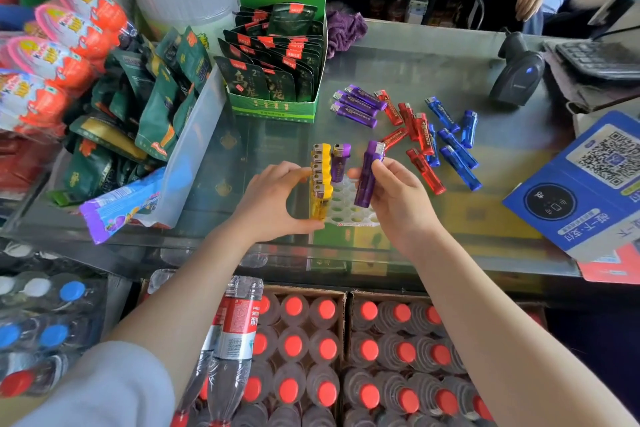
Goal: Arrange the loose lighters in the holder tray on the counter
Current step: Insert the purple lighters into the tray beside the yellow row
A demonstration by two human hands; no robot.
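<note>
On the shop's glass counter (398,55) our left hand (273,204) braces the white holder tray (349,213) by its yellow row while our right hand (398,198) grips a purple lighter (367,174), upright, its base just above the open slots beside the seated purple one (341,163)

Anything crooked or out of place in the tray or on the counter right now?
Nothing looks damaged or spilled. The yellow lighters stand upright in one row of the holder tray, one purple lighter beside them. The right hand holds another purple lighter tilted, not yet seated. Loose lighters lie scattered behind, as expected.
</note>
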